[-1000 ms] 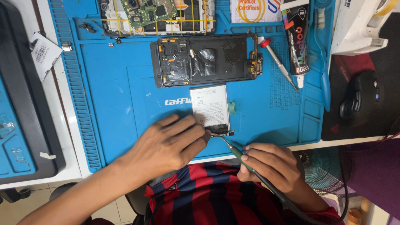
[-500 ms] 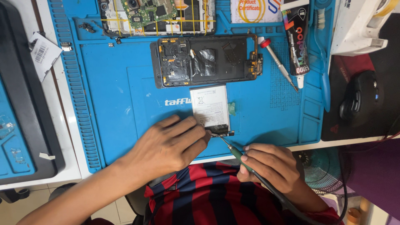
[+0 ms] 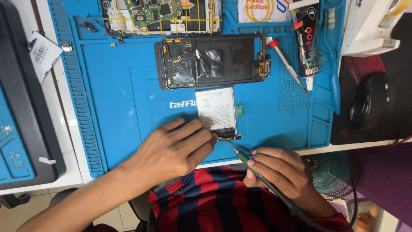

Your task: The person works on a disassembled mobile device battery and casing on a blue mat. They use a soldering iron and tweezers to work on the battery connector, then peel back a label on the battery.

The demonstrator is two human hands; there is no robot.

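From the head camera, I see my left hand lying flat on the blue work mat, with its fingertips pressing the lower end of the white phone battery, near its small connector strip. My right hand is closed around a thin green soldering iron, held like a pen; its tip touches the connector strip just beside my left fingers. The battery lies just below the opened black phone frame. I think the work goes well if the left hand holds the battery firm and the tip rests only on the strip, away from my fingers and the battery's body.
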